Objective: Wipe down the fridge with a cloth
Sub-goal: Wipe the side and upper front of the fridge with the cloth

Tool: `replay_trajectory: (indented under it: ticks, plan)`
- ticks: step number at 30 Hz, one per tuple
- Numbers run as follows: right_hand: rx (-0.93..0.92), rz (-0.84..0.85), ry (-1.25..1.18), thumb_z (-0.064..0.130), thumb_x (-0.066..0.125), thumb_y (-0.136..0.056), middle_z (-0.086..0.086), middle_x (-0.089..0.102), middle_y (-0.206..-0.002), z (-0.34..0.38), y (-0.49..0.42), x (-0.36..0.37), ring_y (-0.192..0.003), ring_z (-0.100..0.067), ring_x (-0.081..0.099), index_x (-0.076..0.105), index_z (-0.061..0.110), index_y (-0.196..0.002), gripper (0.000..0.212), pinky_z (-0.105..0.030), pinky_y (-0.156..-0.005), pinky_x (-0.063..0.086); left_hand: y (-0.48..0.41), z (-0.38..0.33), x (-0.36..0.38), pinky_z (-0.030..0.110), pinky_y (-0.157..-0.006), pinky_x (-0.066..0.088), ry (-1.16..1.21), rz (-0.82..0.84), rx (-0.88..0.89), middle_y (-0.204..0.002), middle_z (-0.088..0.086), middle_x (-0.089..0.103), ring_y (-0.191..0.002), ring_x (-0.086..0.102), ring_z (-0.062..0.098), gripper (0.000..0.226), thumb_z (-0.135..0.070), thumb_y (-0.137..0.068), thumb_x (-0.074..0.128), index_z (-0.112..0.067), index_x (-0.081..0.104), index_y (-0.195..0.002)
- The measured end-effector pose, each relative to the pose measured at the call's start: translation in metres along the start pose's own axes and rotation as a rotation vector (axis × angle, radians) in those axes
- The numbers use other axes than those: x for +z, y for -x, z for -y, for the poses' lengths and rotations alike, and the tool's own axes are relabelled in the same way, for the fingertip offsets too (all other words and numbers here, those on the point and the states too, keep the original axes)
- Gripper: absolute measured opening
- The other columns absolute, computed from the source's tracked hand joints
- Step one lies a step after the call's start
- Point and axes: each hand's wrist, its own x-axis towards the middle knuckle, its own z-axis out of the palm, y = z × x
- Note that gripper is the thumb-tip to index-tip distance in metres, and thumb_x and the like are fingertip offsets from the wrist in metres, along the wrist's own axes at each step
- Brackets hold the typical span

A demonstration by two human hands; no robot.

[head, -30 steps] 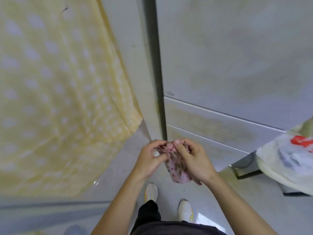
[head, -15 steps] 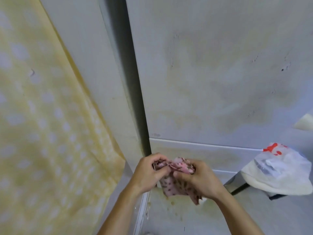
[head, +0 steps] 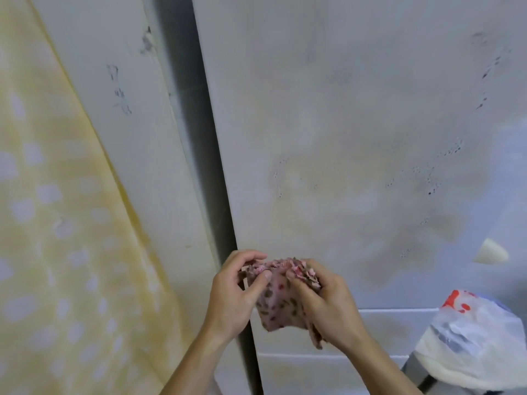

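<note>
View has tilted up since the earlier frame; hands sit lower. Left hand (head: 232, 299) and right hand (head: 325, 306) both pinch the bunched cloth (head: 278, 297), fingers clamped. Fridge door (head: 356, 143) lies directly ahead and above, stained; right hand nearer.

Curtain (head: 57, 223) left of fridge (head: 356, 138), bag (head: 470, 337) at its lower right

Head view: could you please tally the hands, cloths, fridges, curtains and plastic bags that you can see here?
hands: 2, left hand and right hand
cloth: 1
fridge: 1
curtain: 1
plastic bag: 1
total: 6
</note>
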Motion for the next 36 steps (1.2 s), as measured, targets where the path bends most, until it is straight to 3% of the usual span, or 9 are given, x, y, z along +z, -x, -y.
replay_trajectory:
  ticks: [6, 12, 17, 20, 23, 25, 28, 32, 36]
  plan:
    - [0.022, -0.288, -0.294, 0.028, 0.070, -0.098, -0.007, 0.070, -0.073, 0.061, -0.031, -0.010, -0.065, -0.007, 0.060, 0.072, 0.008, -0.082, 0.026, -0.020, -0.061, 0.048, -0.056, -0.043, -0.025, 0.024, -0.100, 0.052, -0.131, -0.142, 0.257, -0.118, -0.016, 0.064, -0.117, 0.064, 0.016, 0.030, -0.004, -0.094, 0.073, -0.027, 0.070, -0.114]
    - [-0.101, -0.471, -0.558, 0.033, 0.075, -0.095, -0.011, 0.077, -0.081, 0.129, -0.062, -0.020, -0.075, -0.016, 0.071, 0.075, 0.013, -0.081, 0.025, -0.037, -0.073, 0.058, -0.114, -0.084, -0.065, 0.011, -0.108, 0.036, -0.417, -0.417, 0.517, -0.122, -0.007, 0.062, -0.121, 0.056, 0.005, 0.021, -0.004, -0.096, 0.067, -0.018, 0.072, -0.113]
    - [-0.282, -0.610, -0.600, 0.032, 0.071, -0.099, 0.008, 0.062, -0.064, 0.170, -0.088, -0.019, -0.063, -0.007, 0.058, 0.064, 0.013, -0.068, 0.037, -0.027, -0.061, 0.050, -0.150, -0.102, -0.087, 0.020, -0.112, 0.036, -0.572, -0.593, 0.661, -0.132, 0.007, 0.059, -0.125, 0.052, 0.023, 0.027, -0.009, -0.093, 0.062, -0.010, 0.071, -0.119]
    - [-0.425, -0.659, -0.517, 0.028, 0.067, -0.102, 0.018, 0.059, -0.065, 0.191, -0.101, -0.020, -0.064, -0.002, 0.056, 0.061, 0.023, -0.071, 0.033, -0.022, -0.064, 0.049, -0.168, -0.109, -0.099, 0.037, -0.115, 0.038, -0.671, -0.648, 0.732, -0.139, 0.011, 0.056, -0.132, 0.047, 0.027, 0.035, -0.011, -0.094, 0.060, -0.008, 0.066, -0.128]
    - [-0.569, -0.653, -0.390, 0.023, 0.062, -0.105, 0.014, 0.070, -0.099, 0.203, -0.118, -0.013, -0.095, 0.000, 0.067, 0.074, 0.024, -0.106, 0.012, -0.020, -0.085, 0.051, -0.185, -0.118, -0.108, 0.038, -0.121, 0.032, -0.717, -0.668, 0.758, -0.145, 0.012, 0.054, -0.137, 0.046, 0.031, 0.042, -0.014, -0.095, 0.057, -0.006, 0.060, -0.136]
    - [-0.640, -0.611, -0.278, 0.025, 0.056, -0.107, 0.016, 0.067, -0.122, 0.209, -0.131, -0.004, -0.118, 0.005, 0.061, 0.069, 0.020, -0.130, 0.027, -0.016, -0.100, 0.045, -0.195, -0.125, -0.111, 0.041, -0.121, 0.034, -0.710, -0.685, 0.775, -0.144, 0.013, 0.052, -0.137, 0.046, 0.031, 0.046, -0.015, -0.095, 0.056, -0.004, 0.057, -0.140]
    - [-0.714, -0.489, -0.144, 0.038, 0.042, -0.108, 0.016, 0.054, -0.150, 0.210, -0.144, 0.014, -0.143, -0.002, 0.044, 0.051, 0.021, -0.152, 0.048, -0.035, -0.121, 0.037, -0.207, -0.135, -0.115, 0.047, -0.116, 0.039, -0.702, -0.721, 0.820, -0.141, 0.014, 0.052, -0.133, 0.049, 0.032, 0.048, -0.014, -0.095, 0.054, 0.000, 0.054, -0.141]
    - [-0.888, -0.548, 0.056, 0.017, 0.045, -0.104, 0.007, 0.061, -0.136, 0.190, -0.167, 0.020, -0.128, -0.011, 0.053, 0.057, 0.018, -0.139, 0.037, -0.049, -0.106, 0.049, -0.217, -0.142, -0.120, 0.040, -0.119, 0.035, -0.696, -0.756, 0.828, -0.143, 0.014, 0.053, -0.136, 0.049, 0.033, 0.050, -0.016, -0.097, 0.052, 0.000, 0.052, -0.143]
    - [-1.052, -0.738, 0.592, 0.019, 0.062, -0.103, 0.001, 0.053, -0.156, 0.186, -0.193, 0.022, -0.139, -0.023, 0.047, 0.059, 0.020, -0.148, 0.045, -0.036, -0.119, 0.036, -0.229, -0.146, -0.122, 0.039, -0.125, 0.027, -0.739, -0.812, 0.811, -0.154, 0.014, 0.047, -0.144, 0.042, 0.033, 0.057, -0.015, -0.096, 0.054, 0.000, 0.046, -0.151]
